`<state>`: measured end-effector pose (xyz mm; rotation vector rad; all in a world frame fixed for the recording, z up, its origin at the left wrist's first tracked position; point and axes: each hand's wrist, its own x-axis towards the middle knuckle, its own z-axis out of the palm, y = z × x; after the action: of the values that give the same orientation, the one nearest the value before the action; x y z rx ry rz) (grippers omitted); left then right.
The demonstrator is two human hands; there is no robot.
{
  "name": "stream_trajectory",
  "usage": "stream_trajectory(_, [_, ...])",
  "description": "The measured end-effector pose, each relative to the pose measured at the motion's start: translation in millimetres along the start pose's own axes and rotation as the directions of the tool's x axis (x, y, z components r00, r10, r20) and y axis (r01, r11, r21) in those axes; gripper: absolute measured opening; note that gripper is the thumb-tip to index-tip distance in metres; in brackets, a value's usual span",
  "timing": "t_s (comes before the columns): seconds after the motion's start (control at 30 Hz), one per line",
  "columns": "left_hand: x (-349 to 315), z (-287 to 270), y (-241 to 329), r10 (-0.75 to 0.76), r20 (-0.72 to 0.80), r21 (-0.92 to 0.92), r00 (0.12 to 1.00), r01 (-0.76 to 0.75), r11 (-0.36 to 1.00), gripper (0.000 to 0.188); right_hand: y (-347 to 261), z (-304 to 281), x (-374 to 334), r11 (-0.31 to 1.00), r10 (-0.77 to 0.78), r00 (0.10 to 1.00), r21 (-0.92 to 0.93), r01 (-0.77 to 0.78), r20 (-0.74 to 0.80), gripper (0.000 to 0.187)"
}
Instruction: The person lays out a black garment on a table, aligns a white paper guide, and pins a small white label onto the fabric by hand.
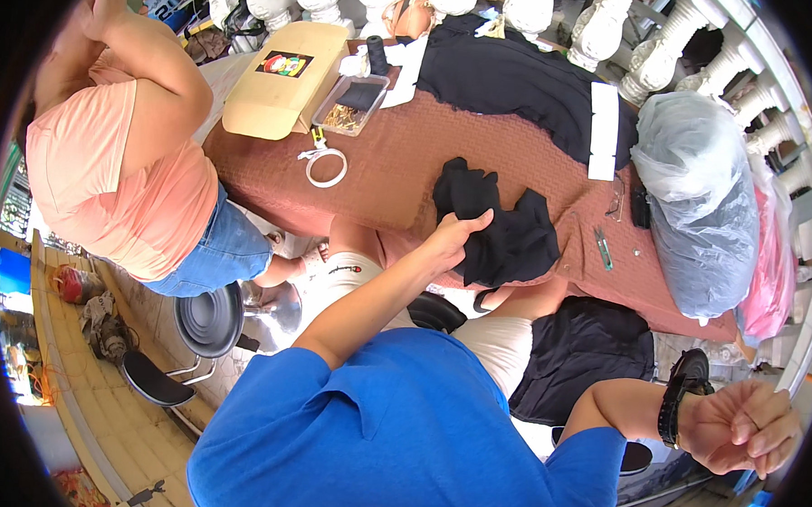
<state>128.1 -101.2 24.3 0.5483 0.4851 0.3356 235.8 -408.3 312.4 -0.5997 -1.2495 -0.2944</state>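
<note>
A small piece of black cloth point(506, 235) lies bunched at the near edge of the brown-covered table. My left hand point(458, 242) is closed on its left side, thumb on top. Out to the far right, well away from the cloth, I hold up my right hand point(747, 427), with a black strap on the wrist. Its fingers are curled in and pressed together; whatever may be between them is too small to see. Right of the cloth lie green-handled thread snips point(603, 248) and a pair of glasses point(615, 199). More black fabric point(587, 357) hangs beside my knee.
A white embroidery hoop point(326, 168), a clear plastic box point(350, 115), a cardboard box point(282, 80) and a black thread spool point(377, 56) occupy the table's left. Black fabric point(513, 77) covers its back. Stuffed plastic bags point(698, 203) stand right. A person in peach point(133, 169) is at left.
</note>
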Motion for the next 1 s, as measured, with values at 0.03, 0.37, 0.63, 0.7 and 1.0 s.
stream_trajectory(0.03, [-2, 6, 3, -0.038, 0.0, 0.0, 0.999, 0.038, 0.999, 0.051, 0, 1, -1, 1.0, 0.021, 0.999, 0.016, -0.021, 0.036, 0.022])
stream_trajectory(0.37, [2, 4, 8, -0.042, 0.087, 0.035, 0.995, 0.039, 0.999, 0.057, -17, -15, -5, 0.984, -0.117, 0.992, 0.14, 0.109, 0.052, 0.028])
stream_trajectory(0.63, [-2, 12, 14, -0.006, 0.101, 0.0, 0.995, 0.007, 1.0, 0.055, -19, -21, 4, 0.836, -0.176, 0.979, 0.54, 0.092, 0.106, 0.033])
stream_trajectory(0.7, [-2, 15, 16, 0.012, 0.099, -0.029, 0.995, -0.01, 1.0, 0.052, -16, -17, 6, 0.774, -0.165, 0.98, 0.63, 0.06, 0.11, 0.03])
stream_trajectory(1.0, [20, 51, 72, 0.173, 0.184, -0.065, 0.967, -0.164, 0.984, 0.037, -1, 16, 14, 0.556, -0.162, 0.961, 0.825, -0.099, 0.225, 0.026])
